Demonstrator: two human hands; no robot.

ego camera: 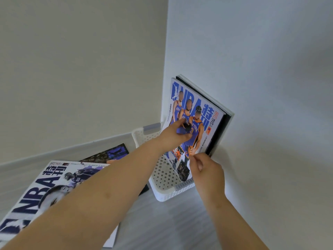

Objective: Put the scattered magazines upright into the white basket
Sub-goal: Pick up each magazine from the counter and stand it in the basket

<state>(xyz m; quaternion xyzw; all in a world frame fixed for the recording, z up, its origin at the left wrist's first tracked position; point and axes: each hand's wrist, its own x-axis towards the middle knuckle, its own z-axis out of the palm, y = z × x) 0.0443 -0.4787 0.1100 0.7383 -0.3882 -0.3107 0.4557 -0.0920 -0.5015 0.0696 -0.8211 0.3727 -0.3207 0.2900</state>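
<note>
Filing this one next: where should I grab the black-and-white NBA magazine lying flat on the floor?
Probably the right edge of the black-and-white NBA magazine, nearest the white perforated basket: it lies flat, so slide fingers under from the right, thumb on the cover, then tip it upright.

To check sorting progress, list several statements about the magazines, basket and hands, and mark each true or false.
1. The blue-cover magazine stands upright in the white basket. True.
2. The right hand pinches it near its lower right edge. True.
3. The left hand is clear of that cover. False: its fingers touch the cover.
4. It is the only magazine in the basket. False: a dark-edged one stands behind it.
5. No magazine is left outside the basket. False: a grey-cover magazine lies flat at left.
</note>
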